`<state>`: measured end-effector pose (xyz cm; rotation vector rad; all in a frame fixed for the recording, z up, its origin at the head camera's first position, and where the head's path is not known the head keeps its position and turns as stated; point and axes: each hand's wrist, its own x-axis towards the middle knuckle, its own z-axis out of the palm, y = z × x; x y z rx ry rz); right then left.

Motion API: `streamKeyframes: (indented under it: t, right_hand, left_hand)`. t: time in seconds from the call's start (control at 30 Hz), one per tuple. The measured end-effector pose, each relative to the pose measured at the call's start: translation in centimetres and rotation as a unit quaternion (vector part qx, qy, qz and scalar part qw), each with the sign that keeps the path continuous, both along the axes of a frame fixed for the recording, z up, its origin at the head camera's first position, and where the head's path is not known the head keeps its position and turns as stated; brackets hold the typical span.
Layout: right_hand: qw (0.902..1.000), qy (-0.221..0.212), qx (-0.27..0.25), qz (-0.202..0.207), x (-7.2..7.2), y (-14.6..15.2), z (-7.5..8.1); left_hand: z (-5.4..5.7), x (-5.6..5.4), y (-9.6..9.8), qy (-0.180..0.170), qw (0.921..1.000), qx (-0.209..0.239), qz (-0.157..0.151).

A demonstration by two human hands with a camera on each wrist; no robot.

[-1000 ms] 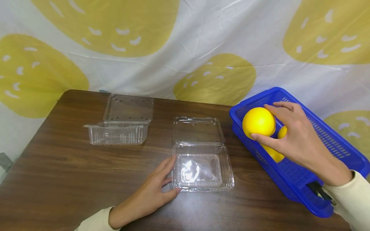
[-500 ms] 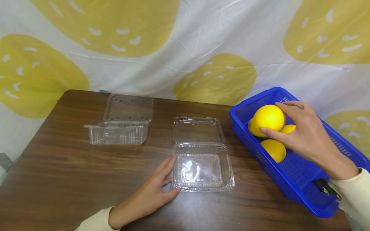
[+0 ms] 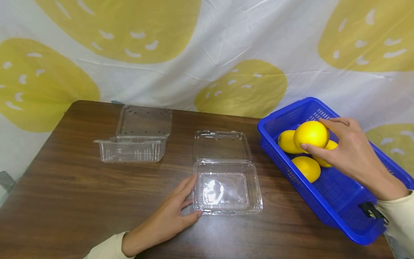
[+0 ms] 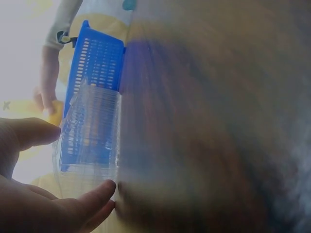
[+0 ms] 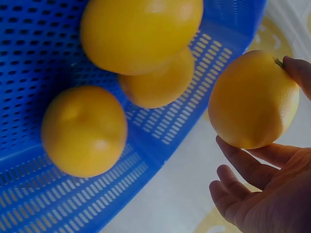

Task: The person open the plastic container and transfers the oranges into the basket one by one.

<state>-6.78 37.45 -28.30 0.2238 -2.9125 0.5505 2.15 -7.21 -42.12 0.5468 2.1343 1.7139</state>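
Note:
My right hand (image 3: 355, 154) pinches a yellow lemon (image 3: 311, 134) between thumb and fingers, above the blue basket (image 3: 326, 212). In the right wrist view, the held lemon (image 5: 255, 99) shows a green stem end at the thumb or fingertip. Three more lemons lie in the basket: one behind the held lemon (image 3: 286, 140), one partly hidden by my hand (image 3: 331, 145), and one nearer me (image 3: 306, 169). My left hand (image 3: 171, 212) rests its fingers and thumb along the left side of an open clear plastic clamshell box (image 3: 226, 207). Nothing lies inside that box.
A second clear clamshell box (image 3: 132, 150) stands open at the back left of the brown wooden table (image 3: 81, 201). Behind the table hangs a white cloth (image 3: 226, 32) with large yellow prints. The basket sits along the table's right side.
My right hand has moved right with the lemon, further over the basket, uncovering more of the lemons inside. The left hand and both boxes have stayed in place.

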Motion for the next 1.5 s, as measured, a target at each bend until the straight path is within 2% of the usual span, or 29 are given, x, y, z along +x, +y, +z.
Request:
streamKeyframes:
  t: [0.6,0.93,1.1,1.27,1.5]
  right_hand:
    - [0.9997,0.0,0.024,0.001,-0.3,2.6,-1.8]
    - [0.9976,-0.03,0.062,-0.004,-0.4,3.6,-1.8]
    - [0.9958,-0.03,0.087,0.003,-0.5,4.1,-1.7]
    - [0.995,-0.025,0.095,0.013,-0.7,4.4,-1.7]
    - [0.993,-0.047,0.107,0.012,-0.5,4.3,-1.7]
  left_hand:
    - [-0.1,-0.1,-0.1,-0.003,1.0,0.002,0.0]
    - [-0.2,-0.3,-0.1,0.006,1.0,0.0,-0.006]
    - [-0.1,-0.2,-0.1,0.009,0.9999,-0.003,-0.007]
    - [-0.1,-0.2,-0.1,0.009,0.9999,-0.006,-0.008]
    - [-0.1,-0.2,-0.2,0.001,1.0,-0.002,-0.008]
